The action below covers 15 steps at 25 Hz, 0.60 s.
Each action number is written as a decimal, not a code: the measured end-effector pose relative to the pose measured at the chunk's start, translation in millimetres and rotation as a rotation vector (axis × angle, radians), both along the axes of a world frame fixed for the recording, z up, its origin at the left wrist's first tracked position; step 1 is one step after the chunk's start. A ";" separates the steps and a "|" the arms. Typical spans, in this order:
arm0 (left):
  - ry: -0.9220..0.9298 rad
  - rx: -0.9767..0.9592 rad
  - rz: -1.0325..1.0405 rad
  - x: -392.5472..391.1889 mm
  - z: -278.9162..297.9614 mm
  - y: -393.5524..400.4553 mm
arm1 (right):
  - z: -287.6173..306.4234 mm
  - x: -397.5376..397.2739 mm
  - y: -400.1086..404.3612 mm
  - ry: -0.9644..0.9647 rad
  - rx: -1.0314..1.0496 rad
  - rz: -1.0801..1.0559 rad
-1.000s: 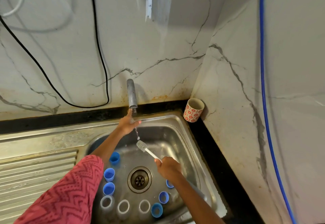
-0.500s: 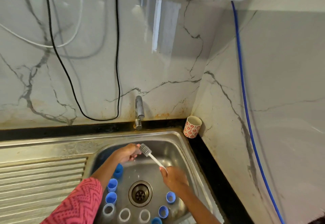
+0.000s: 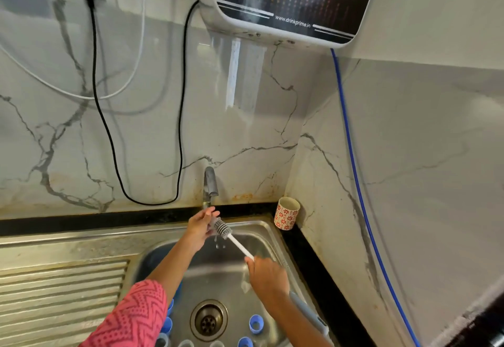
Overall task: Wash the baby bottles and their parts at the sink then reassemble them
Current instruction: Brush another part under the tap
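Basically, small blue bottle parts [image 3: 256, 324] sat loose on the wet sink [image 3: 275, 240] floor near the drain; probably light, rigid and slippery, best pinched by the rim. Further up, right hand [image 3: 268, 275] clenched round the white handle of the bottle brush [image 3: 223, 230], likely a light, stiff shaft with a soft head. Left hand [image 3: 200, 226] touched the bristles under the tap [image 3: 210, 186], grip unclear.

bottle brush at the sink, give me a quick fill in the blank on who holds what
1. The right hand grips the bottle brush by its white ____.
2. The left hand touches the brush's grey ____.
3. The patterned cup stands in the ____ corner behind the sink.

Missing words: handle; bristle head; right
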<state>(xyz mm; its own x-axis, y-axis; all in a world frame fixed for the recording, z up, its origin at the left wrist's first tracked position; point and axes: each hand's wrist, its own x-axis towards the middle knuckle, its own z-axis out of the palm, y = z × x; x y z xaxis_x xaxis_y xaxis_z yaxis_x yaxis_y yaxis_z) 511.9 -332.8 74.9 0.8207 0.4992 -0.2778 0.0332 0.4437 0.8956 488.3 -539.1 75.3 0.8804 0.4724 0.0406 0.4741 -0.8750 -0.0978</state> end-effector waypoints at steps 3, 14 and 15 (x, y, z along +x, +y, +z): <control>-0.020 -0.165 -0.004 0.1 4.0 -5.2 | 6.0 0.5 0.8 -0.063 -0.071 -0.012; 0.038 -0.061 -0.181 -15.1 -8.6 8.1 | 14.4 12.7 4.4 0.376 0.169 0.047; 0.027 -0.095 -0.178 -16.2 -12.1 9.9 | 16.9 14.9 3.6 0.544 0.261 0.022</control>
